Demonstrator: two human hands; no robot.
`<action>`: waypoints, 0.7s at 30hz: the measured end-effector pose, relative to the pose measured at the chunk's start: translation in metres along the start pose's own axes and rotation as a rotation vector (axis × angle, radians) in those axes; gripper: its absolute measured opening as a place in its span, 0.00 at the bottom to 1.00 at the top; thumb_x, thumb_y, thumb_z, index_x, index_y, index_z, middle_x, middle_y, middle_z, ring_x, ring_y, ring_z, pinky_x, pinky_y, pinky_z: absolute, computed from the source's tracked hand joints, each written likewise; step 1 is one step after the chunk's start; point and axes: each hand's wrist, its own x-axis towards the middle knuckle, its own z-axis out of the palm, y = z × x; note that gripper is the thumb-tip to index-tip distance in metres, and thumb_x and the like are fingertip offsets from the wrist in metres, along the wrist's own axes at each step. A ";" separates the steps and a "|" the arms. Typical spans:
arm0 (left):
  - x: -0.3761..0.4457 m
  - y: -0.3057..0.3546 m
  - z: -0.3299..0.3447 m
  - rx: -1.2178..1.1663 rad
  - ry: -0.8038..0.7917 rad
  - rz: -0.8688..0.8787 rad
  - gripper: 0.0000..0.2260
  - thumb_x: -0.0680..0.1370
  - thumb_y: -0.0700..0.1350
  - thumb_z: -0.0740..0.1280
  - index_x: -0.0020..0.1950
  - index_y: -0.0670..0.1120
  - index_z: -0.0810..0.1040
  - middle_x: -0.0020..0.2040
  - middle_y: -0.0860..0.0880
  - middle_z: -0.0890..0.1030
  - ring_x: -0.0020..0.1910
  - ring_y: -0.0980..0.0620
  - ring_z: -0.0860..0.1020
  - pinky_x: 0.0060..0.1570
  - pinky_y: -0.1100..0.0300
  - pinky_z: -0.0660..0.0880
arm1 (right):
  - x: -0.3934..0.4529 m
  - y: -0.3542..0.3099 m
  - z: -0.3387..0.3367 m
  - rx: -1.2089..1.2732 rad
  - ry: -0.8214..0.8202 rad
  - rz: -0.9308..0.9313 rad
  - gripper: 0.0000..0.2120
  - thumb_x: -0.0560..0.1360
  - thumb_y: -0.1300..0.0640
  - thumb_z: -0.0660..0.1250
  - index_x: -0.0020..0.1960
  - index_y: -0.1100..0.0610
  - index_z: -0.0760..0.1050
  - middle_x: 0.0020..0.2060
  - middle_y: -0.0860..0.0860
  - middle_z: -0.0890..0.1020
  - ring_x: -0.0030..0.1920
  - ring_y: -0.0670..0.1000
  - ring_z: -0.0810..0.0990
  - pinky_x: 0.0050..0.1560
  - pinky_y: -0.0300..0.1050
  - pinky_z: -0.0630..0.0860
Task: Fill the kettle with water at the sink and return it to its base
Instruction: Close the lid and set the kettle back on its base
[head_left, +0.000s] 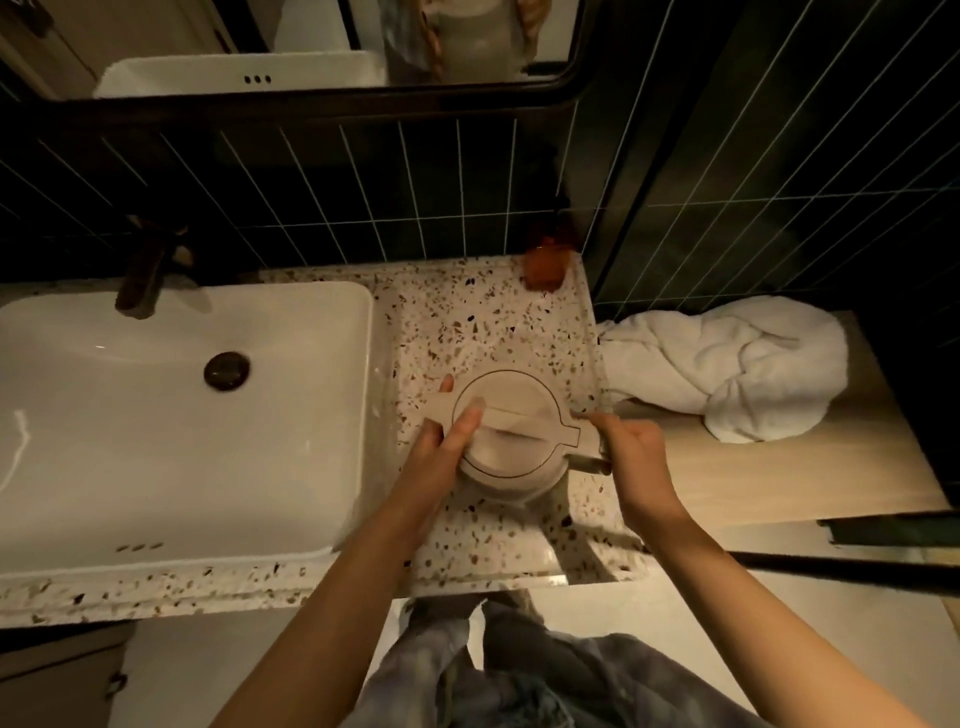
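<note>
We see the kettle (506, 431) standing upright on the speckled desk (467, 317), in the strip between the sink (171, 415) and the desk's right edge, nearer the front edge than the tiled wall. Its lid is closed. Its long axis runs left to right: the spout points left toward the sink, and the handle points right toward the desk's right edge.

Our left hand (441, 441) lies against the kettle's left side, with fingers (467, 415) resting on the lid near the spout; it is partly curled, not clenched. Our right hand (631, 449) is closed around the handle.

The faucet (148, 275) stands at the sink's rear edge, well apart from the kettle. An orange bottle (545, 265) occupies the desk's rear right corner. A white towel (727, 369) lies crumpled on the wooden shelf (779, 478) just beyond the desk's right edge.
</note>
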 end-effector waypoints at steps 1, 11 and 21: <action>0.005 -0.002 0.005 0.002 0.003 0.002 0.38 0.63 0.70 0.72 0.70 0.62 0.68 0.73 0.55 0.71 0.70 0.55 0.70 0.71 0.49 0.65 | 0.005 0.004 -0.005 0.015 -0.019 0.022 0.33 0.78 0.66 0.60 0.14 0.53 0.71 0.13 0.43 0.69 0.18 0.38 0.69 0.40 0.42 0.80; 0.036 -0.005 0.027 0.094 -0.024 -0.019 0.41 0.68 0.70 0.64 0.77 0.61 0.54 0.76 0.57 0.62 0.74 0.54 0.63 0.74 0.49 0.61 | 0.046 0.037 -0.022 0.035 0.038 0.089 0.15 0.77 0.66 0.60 0.34 0.71 0.74 0.17 0.43 0.70 0.21 0.40 0.71 0.45 0.55 0.77; 0.051 -0.005 0.034 0.125 0.008 0.009 0.26 0.79 0.56 0.62 0.76 0.58 0.59 0.56 0.69 0.70 0.60 0.62 0.71 0.62 0.61 0.67 | 0.077 0.051 -0.032 0.027 0.051 0.099 0.25 0.71 0.56 0.64 0.43 0.82 0.71 0.37 0.60 0.72 0.39 0.57 0.72 0.35 0.47 0.81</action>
